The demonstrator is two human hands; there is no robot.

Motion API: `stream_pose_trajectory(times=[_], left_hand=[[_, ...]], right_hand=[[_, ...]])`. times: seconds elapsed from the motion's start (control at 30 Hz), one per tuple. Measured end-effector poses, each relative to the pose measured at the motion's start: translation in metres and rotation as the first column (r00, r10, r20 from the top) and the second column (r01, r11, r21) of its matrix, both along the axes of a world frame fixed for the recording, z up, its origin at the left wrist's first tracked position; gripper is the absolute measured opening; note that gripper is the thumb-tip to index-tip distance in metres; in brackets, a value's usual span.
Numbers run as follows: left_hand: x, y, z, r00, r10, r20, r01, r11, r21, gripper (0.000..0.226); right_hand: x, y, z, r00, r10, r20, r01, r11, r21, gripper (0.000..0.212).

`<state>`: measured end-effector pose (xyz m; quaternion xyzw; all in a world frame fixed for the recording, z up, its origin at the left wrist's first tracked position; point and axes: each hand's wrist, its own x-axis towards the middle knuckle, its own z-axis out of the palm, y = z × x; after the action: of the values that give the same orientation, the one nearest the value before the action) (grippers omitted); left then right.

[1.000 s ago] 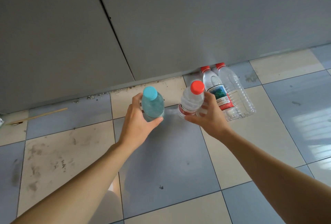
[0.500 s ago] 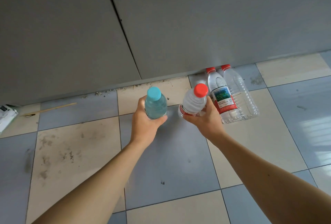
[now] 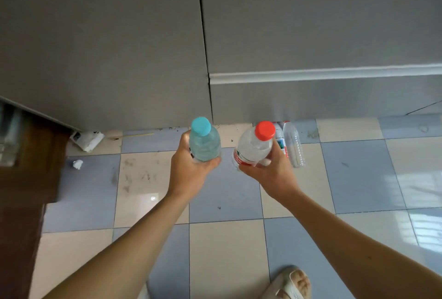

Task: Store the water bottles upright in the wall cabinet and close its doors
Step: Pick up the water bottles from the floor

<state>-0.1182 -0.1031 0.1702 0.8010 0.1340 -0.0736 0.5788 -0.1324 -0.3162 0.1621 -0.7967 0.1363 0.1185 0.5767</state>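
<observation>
Checkered tile floor (image 3: 224, 246), grey wall panels (image 3: 311, 23)

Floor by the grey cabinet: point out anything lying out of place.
Two bottles lie on their sides against the cabinet base. Crumpled paper and a small white scrap litter the tiles at the left.

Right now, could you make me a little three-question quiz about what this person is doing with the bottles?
1. True or false: the left hand holds the bottle with the turquoise cap.
2. What colour is the cap of the bottle in the right hand? A) blue B) red C) white
3. Fill in: besides the two held bottles, two more bottles lie on the tiled ____ by the grey panels.

Key: 1 true; 2 B, the red-capped bottle; 3 floor.
</observation>
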Motion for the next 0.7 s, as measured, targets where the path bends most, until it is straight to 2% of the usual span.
stream_pose_trajectory(times=[0.27, 0.4, 0.57, 0.7], left_hand=[[-0.005, 0.054, 0.261, 0.998, 0.012, 0.056, -0.009, 0.998, -0.07, 0.064], [-0.009, 0.102, 0.386, 0.992, -0.044, 0.12, 0.055, 0.995, -0.084, 0.061], [0.004, 0.17, 0.527, 0.96, -0.07, 0.271, 0.096, 0.992, -0.084, 0.064], [0.039, 0.222, 0.637, 0.896, -0.123, 0.427, 0.154, 0.987, -0.039, 0.063]], right_hand=[[0.002, 0.042, 0.265, 0.996, 0.088, 0.017, -0.088, 0.996, 0.0, 0.064], [0.002, 0.079, 0.393, 0.992, 0.106, 0.073, -0.107, 0.994, 0.009, 0.067], [0.01, 0.139, 0.534, 0.97, 0.083, 0.23, -0.099, 0.993, 0.061, 0.065], [0.032, 0.194, 0.64, 0.912, 0.012, 0.411, -0.044, 0.997, 0.07, 0.062]])
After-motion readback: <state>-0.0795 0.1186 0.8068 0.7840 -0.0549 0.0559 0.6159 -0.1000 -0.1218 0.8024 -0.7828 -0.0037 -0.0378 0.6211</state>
